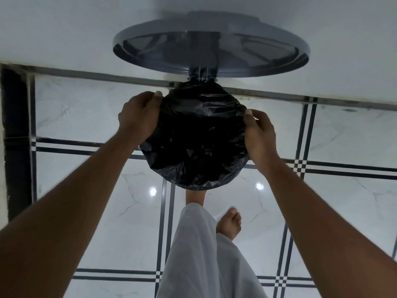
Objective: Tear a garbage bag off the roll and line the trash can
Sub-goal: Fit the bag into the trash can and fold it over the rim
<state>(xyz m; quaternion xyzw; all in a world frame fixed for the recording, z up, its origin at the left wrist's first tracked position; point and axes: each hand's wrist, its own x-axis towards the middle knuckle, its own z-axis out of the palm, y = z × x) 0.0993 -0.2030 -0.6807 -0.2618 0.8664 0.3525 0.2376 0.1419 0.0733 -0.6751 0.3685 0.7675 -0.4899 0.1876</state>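
Observation:
A black garbage bag is spread over the mouth of a round trash can, covering its rim all the way around. The can's grey lid stands raised on its hinge behind the bag, leaning toward the white wall. My left hand grips the bag's edge at the can's left rim, thumb on top. My right hand grips the bag's edge at the right rim. The can's body is hidden beneath the bag. No roll of bags is in view.
The can stands on a glossy white tiled floor with dark stripe lines, close to the white wall. My bare feet and white trouser leg are just in front of the can. A dark gap lies at the left.

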